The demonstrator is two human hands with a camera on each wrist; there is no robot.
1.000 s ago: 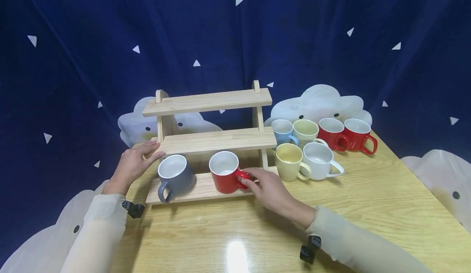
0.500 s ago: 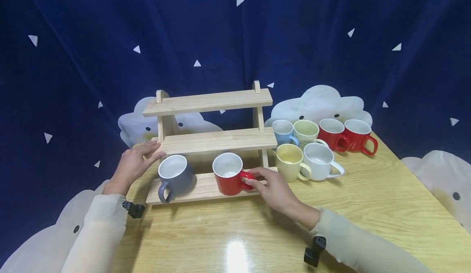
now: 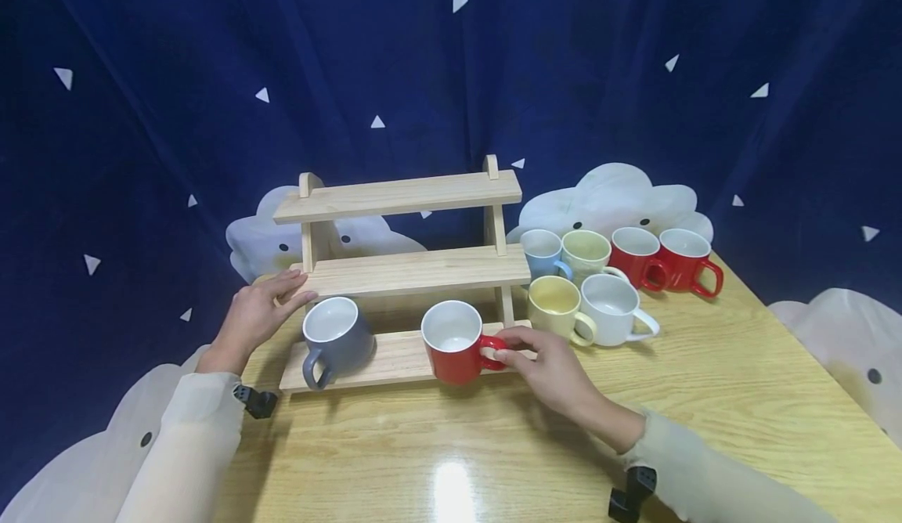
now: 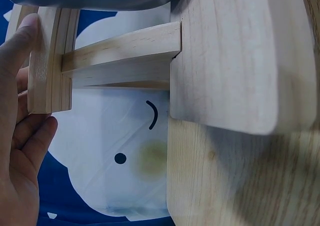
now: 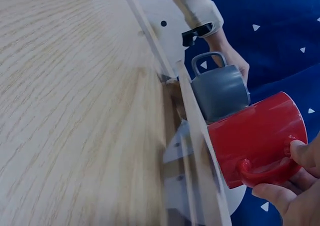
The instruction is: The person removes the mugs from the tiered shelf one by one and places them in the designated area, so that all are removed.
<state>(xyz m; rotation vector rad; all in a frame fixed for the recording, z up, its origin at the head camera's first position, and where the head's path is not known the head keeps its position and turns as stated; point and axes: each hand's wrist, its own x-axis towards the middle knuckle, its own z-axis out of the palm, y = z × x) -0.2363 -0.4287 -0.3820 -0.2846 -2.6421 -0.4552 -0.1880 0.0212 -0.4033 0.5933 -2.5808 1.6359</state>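
Observation:
My right hand [image 3: 553,370] pinches the handle of a red mug [image 3: 454,351] with a white inside, which overlaps the front edge of the bottom tier in the head view. In the right wrist view, thumb and fingers wrap the handle of the red mug [image 5: 260,136]. A grey-blue mug [image 3: 338,347] stands at the left of the bottom tier, its handle turned to the front. My left hand [image 3: 257,315] grips the left end of the middle tier of a three-tier wooden shelf [image 3: 416,270]. Up close, the thumb and fingers lie on either side of that board [image 4: 50,65].
To the right of the shelf several mugs stand close together: light blue [image 3: 541,253], pale green [image 3: 585,253], yellow [image 3: 554,311], white [image 3: 609,309] and two red mugs [image 3: 683,261]. All stand on a wooden table [image 3: 740,398] before a dark blue curtain [image 3: 395,53].
My right hand has drawn the red mug to the right and toward the front of the bottom tier. The left hand, the shelf and the grey-blue mug have stayed in place.

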